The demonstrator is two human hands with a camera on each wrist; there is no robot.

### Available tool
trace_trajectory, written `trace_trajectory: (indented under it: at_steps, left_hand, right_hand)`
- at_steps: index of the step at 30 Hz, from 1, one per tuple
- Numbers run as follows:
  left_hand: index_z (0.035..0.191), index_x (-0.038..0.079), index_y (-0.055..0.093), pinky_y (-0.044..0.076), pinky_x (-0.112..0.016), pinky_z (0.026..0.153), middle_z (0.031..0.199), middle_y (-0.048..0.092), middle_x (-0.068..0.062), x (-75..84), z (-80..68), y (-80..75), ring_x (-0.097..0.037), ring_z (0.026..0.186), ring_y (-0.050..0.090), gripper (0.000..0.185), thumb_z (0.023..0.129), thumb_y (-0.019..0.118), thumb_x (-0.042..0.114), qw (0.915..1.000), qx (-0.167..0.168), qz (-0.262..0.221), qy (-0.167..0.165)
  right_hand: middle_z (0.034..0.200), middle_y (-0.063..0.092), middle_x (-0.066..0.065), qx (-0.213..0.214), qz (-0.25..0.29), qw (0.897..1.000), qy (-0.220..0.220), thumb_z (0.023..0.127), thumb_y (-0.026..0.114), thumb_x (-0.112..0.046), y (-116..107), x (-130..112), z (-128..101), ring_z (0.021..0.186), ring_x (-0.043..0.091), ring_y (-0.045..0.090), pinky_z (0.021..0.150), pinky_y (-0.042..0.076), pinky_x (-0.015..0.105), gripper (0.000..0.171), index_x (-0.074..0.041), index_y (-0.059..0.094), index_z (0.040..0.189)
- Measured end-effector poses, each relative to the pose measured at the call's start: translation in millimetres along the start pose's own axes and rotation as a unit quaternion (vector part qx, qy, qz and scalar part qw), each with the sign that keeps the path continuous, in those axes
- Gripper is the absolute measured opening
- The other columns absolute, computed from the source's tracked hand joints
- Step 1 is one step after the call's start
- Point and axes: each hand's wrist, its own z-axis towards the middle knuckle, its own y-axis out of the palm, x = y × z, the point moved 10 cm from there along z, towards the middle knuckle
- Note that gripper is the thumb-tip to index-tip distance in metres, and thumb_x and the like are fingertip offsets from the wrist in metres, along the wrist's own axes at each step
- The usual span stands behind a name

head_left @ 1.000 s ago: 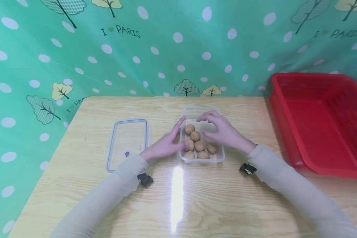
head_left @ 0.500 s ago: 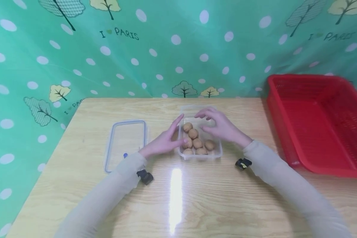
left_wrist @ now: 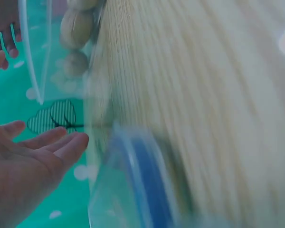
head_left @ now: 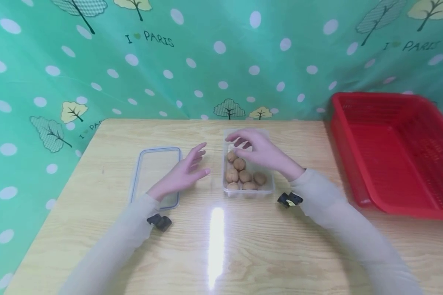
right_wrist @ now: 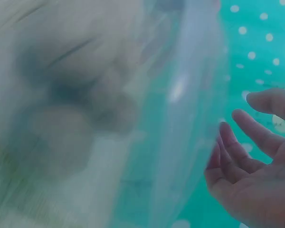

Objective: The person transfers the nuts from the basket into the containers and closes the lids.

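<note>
A clear plastic box (head_left: 269,189) with several walnuts (head_left: 239,164) stands in the middle of the wooden table (head_left: 280,246). My right hand (head_left: 252,149) hovers over the far half of the box, fingers loosely bent and holding nothing. Its lid (head_left: 155,174), clear with a blue rim, lies flat to the left. My left hand (head_left: 186,170) hangs between lid and box, fingers straight, palm toward the box, touching neither. The left wrist view shows the open palm (left_wrist: 33,156), the lid's blue rim (left_wrist: 142,180) and walnuts (left_wrist: 76,28). The right wrist view is blurred; only bent fingers (right_wrist: 256,142) show clearly.
A large red plastic basket (head_left: 395,151) sits at the table's right edge, nothing inside it. A green dotted curtain (head_left: 206,61) hangs behind the table. A bright light reflection (head_left: 215,241) lies on the near tabletop.
My left hand has drawn away from the box's left side toward the lid. My right hand has shifted left and further over the box's far end. The box has stayed put.
</note>
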Motion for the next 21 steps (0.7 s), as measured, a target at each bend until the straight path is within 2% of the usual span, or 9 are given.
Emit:
trace_trajectory:
  at_steps: [4,9,15,21]
  left_hand:
    - [0.155,0.01,0.014,0.029,-0.052,0.11,0.151,0.024,-0.029,-2.2,-11.5,-14.1,-0.045,0.136,0.028,0.075,0.096,0.061,0.015,0.9998,0.013,-0.012,0.005]
    - [0.155,0.012,0.016,0.029,-0.05,0.11,0.153,0.023,-0.025,-8.0,-24.3,-32.2,-0.04,0.139,0.025,0.073,0.097,0.06,0.016,0.9997,0.023,-0.009,-0.005]
    - [0.155,0.009,0.014,0.027,-0.053,0.111,0.153,0.022,-0.027,-21.1,-38.8,-59.1,-0.041,0.14,0.022,0.071,0.098,0.057,0.013,0.9987,0.044,-0.008,-0.024]
    - [0.154,0.006,0.014,0.026,-0.055,0.11,0.153,0.02,-0.028,-36.8,-58.2,-81.7,-0.043,0.14,0.02,0.071,0.098,0.057,0.015,0.9967,0.063,0.014,-0.048]
  right_hand:
    - [0.122,0.061,0.013,-0.015,-0.003,1.0,0.001,0.09,0.06,-0.005,14,-12,7,0.103,0.025,0.059,0.088,0.051,0.039,0.034,0.002,0.059,0.123]
    - [0.124,0.057,0.01,-0.038,0.009,0.999,0.016,0.092,0.061,-0.007,35,-20,17,0.108,0.025,0.055,0.092,0.049,0.038,0.035,0.0,0.057,0.126]
    - [0.127,0.056,0.009,-0.069,-0.026,0.997,0.021,0.094,0.061,-0.012,60,-26,33,0.111,0.024,0.054,0.095,0.047,0.04,0.037,-0.003,0.057,0.129]
    - [0.131,0.055,0.011,-0.09,-0.066,0.993,0.039,0.094,0.061,-0.017,82,-25,44,0.114,0.024,0.054,0.094,0.046,0.034,0.041,-0.005,0.054,0.132]
